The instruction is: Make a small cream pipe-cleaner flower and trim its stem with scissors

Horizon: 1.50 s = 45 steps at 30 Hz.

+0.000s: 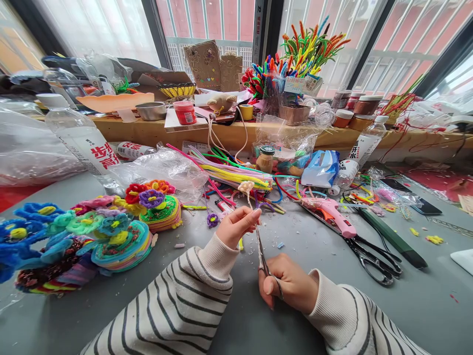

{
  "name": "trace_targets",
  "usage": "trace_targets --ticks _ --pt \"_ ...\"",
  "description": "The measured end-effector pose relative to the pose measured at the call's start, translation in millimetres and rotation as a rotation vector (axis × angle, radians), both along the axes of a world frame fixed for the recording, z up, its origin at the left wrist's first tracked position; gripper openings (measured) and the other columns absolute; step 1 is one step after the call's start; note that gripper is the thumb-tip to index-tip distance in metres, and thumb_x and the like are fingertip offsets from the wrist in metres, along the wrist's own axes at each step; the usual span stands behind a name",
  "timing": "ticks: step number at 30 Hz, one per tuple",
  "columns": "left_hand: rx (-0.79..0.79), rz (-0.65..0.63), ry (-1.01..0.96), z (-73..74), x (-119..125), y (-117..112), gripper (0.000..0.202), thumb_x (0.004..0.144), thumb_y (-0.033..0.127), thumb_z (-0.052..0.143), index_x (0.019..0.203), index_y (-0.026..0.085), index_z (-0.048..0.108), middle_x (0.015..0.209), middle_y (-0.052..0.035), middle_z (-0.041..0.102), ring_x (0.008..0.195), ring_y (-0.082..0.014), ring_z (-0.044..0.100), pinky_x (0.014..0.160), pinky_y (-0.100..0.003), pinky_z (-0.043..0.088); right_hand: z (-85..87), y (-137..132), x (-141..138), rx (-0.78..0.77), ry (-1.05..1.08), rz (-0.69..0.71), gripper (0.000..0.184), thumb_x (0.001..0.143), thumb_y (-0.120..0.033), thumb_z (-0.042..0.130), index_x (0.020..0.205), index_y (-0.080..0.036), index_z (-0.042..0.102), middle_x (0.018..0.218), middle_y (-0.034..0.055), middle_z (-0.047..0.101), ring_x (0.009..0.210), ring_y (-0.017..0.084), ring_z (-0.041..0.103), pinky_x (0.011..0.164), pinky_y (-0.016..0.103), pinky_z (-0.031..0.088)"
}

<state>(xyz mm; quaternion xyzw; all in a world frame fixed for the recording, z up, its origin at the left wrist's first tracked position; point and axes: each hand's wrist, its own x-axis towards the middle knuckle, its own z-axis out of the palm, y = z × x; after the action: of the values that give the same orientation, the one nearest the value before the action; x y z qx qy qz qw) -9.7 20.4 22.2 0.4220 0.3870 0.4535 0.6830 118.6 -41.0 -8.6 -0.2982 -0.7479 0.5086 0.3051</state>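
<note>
Above the middle of the table, my left hand (235, 227) pinches the thin stem of a small cream-white flower (246, 186). The blossom stands above my fingertips, and a pale fuzzy length of stem (257, 239) hangs below them. My right hand (288, 283) is wrapped round the handles of small metal scissors (263, 259). Their blades point up along the hanging stem, close to my left fingers; whether they touch it I cannot tell. Behind my left hand a little purple flower (212, 220) lies on the table.
Pipe-cleaner flowers on coiled bases (121, 246) crowd the left side. A pink glue gun (332, 212) and large black-handled scissors (377, 259) lie to the right. Bundled pipe cleaners (236, 175), a jar (265, 159) and water bottles (81, 140) stand or lie further back.
</note>
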Motion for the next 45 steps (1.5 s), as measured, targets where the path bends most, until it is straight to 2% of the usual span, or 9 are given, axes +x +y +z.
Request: trace_targets --ticks 5,11,17,27,45 --pt "-0.005 -0.002 -0.004 0.2 -0.2 0.0 0.036 0.044 0.043 0.071 0.049 0.014 0.050 0.049 0.0040 0.052 0.043 -0.0034 0.042 0.047 -0.019 0.031 -0.6 0.2 -0.4 -0.002 -0.018 -0.017 0.068 0.073 -0.067 0.028 0.037 -0.013 0.047 0.037 0.0001 0.045 0.038 0.007 0.042 0.043 0.018 0.036" --pt "-0.002 -0.013 -0.084 -2.5 -1.0 0.8 0.031 0.050 0.042 0.068 0.055 0.014 0.056 0.051 0.0036 0.050 0.044 -0.0028 0.041 0.046 -0.019 0.031 -0.3 0.3 -0.1 0.008 -0.029 -0.034 0.068 0.073 -0.067 0.029 0.036 -0.013 0.047 0.037 0.0004 0.045 0.038 0.006 0.042 0.042 0.017 0.036" --pt "-0.018 0.002 -0.136 -2.4 -0.4 2.3 0.030 0.048 0.039 0.071 0.057 0.014 0.058 0.052 0.0028 0.050 0.045 -0.0032 0.041 0.044 -0.019 0.031 0.2 0.4 -0.5 -0.004 -0.032 -0.034 0.067 0.073 -0.067 0.030 0.037 -0.013 0.047 0.036 0.0001 0.045 0.037 0.006 0.042 0.041 0.017 0.035" --pt "0.002 0.005 -0.107 -2.8 -2.1 1.4 0.027 0.050 0.037 0.070 0.057 0.014 0.058 0.051 0.0034 0.048 0.045 -0.0032 0.040 0.044 -0.018 0.032 -3.6 0.1 1.2 0.026 -0.029 0.008 0.069 0.073 -0.068 0.024 0.039 -0.013 0.048 0.039 0.0008 0.046 0.040 0.007 0.042 0.042 0.018 0.033" --pt "0.014 -0.010 -0.109 -4.8 -1.7 3.1 0.026 0.052 0.038 0.068 0.058 0.015 0.058 0.051 0.0029 0.048 0.045 -0.0038 0.040 0.044 -0.019 0.032 -2.3 0.4 0.6 0.004 -0.030 0.007 0.069 0.073 -0.068 0.026 0.039 -0.012 0.049 0.040 0.0005 0.046 0.041 0.007 0.043 0.043 0.018 0.034"
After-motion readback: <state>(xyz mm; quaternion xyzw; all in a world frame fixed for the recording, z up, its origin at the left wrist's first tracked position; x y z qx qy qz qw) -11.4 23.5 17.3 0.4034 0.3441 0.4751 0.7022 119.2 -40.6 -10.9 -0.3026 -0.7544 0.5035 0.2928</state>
